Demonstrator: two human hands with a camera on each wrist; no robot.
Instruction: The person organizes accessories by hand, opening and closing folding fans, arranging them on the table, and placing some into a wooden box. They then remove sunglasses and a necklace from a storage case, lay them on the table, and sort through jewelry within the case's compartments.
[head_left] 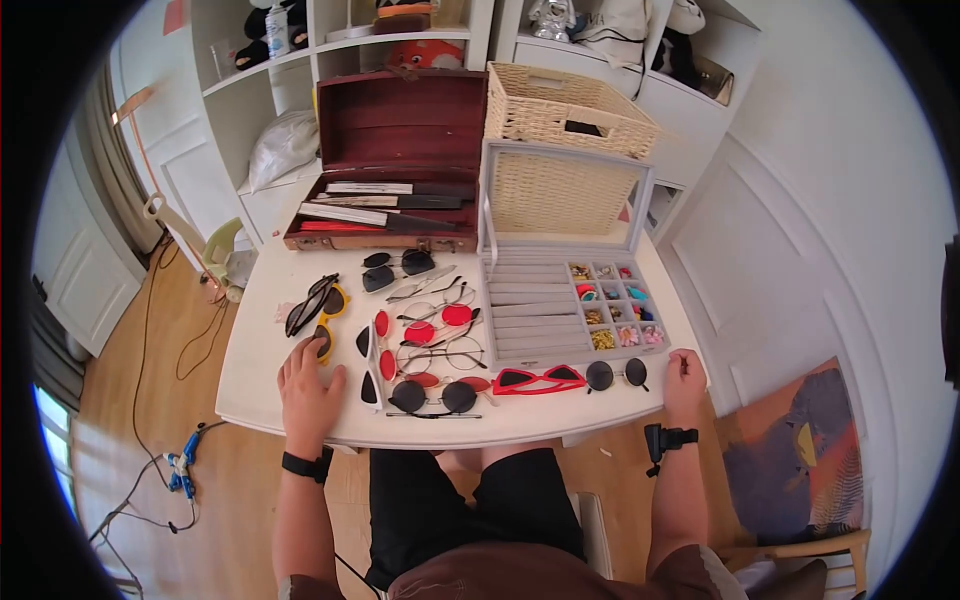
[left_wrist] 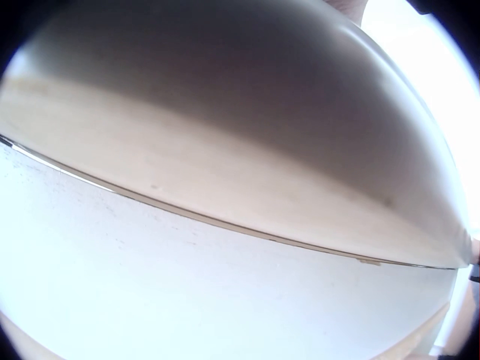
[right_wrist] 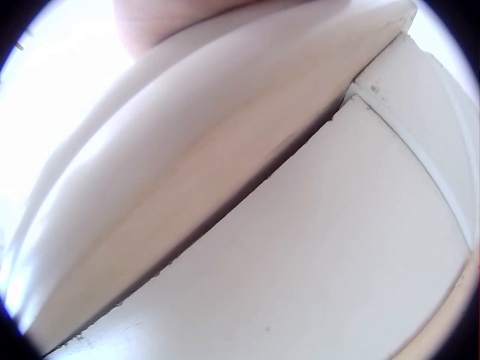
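My left hand [head_left: 308, 392] rests on the left front of the white table, fingers loosely spread. Its fingertips lie right at the lower lens of the yellow sunglasses [head_left: 342, 299]. Black-framed glasses [head_left: 313, 305] overlap that pair. At the front right corner rests my right hand [head_left: 685, 383], its fingers loosely curled and nothing in them. Nearest to it are round dark sunglasses [head_left: 600, 376] and red-framed sunglasses [head_left: 540, 380]. White-framed sunglasses [head_left: 369, 368] lie right of the left hand. Both wrist views mostly show the table's edge [left_wrist: 225, 172] from below.
Several more glasses, some red-lensed [head_left: 420, 331], spread across the middle. Behind them an open dark red case [head_left: 400, 120] holds folding fans [head_left: 345, 213]. A grey jewelry box [head_left: 530, 300] with raised lid has trinkets in its compartments. A wicker basket [head_left: 570, 100] stands behind it.
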